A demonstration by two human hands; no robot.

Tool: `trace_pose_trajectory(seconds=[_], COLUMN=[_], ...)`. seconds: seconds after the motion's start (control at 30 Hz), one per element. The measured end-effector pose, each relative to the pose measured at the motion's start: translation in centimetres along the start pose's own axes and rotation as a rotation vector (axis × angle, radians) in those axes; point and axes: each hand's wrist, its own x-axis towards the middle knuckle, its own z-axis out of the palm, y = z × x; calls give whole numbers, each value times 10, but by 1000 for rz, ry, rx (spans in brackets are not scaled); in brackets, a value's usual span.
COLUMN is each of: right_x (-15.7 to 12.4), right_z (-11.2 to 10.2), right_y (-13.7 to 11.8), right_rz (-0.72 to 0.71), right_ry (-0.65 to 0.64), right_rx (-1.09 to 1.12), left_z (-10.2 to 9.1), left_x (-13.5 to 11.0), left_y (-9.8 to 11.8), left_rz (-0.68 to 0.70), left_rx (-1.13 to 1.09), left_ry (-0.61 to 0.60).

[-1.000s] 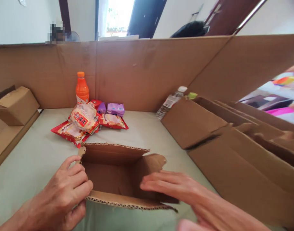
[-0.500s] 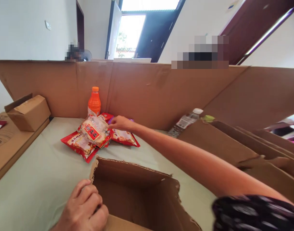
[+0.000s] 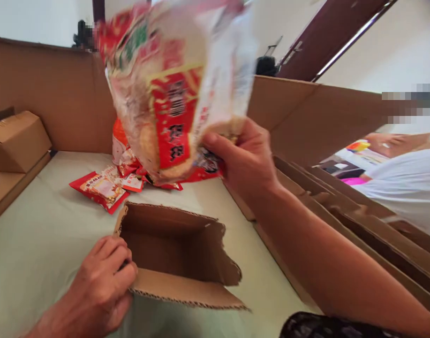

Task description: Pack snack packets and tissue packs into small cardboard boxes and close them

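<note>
My right hand (image 3: pixel 248 159) pinches a large clear-and-red snack bag (image 3: pixel 165 103) by its edge, lifted above the table and close to the camera. Pale rounded pieces show through its clear part. My left hand (image 3: pixel 102 277) is closed on the left edge of an open cardboard box (image 3: pixel 179 230) with torn, uneven rims. The inside of that box shows bare brown cardboard. Behind it lie red snack packets (image 3: pixel 102 188) in a loose pile. An orange bottle (image 3: pixel 119 141) stands at the back, partly hidden by the raised bag.
A small cardboard box (image 3: pixel 21 141) rests on a larger carton at the left. Tall cardboard panels (image 3: pixel 70 94) wall the back of the table. More cardboard flaps (image 3: pixel 327 230) line the right side. A person in a white shirt (image 3: pixel 408 188) is beyond them.
My right hand has lifted the snack bag off the pile and brought it up toward the camera. The view has turned right and down. My left hand still grips the box edge.
</note>
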Motion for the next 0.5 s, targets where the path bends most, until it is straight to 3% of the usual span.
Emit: trace_pose_trajectory(seconds=[0.1, 0.17, 0.23, 0.37, 0.5], right_x=[-59, -91, -111, -113, -97], right_z=[-31, -45, -52, -58, -62], right_y=[-35, -46, -51, -62, -77], right_rz=[77, 112, 60, -88, -154], right_ry=[-47, -254, -494, -762, -916], right_rx=[-175, -419, -697, -1066, -1100], left_z=[-4, -5, -6, -7, -6], left_x=[4, 6, 6, 6, 3], left_y=[1, 1, 2, 6, 10], left_rz=[-3, -5, -4, 6, -25], left_rx=[-4, 7, 25, 66, 114], left_ry=[-8, -7, -31, -54, -27])
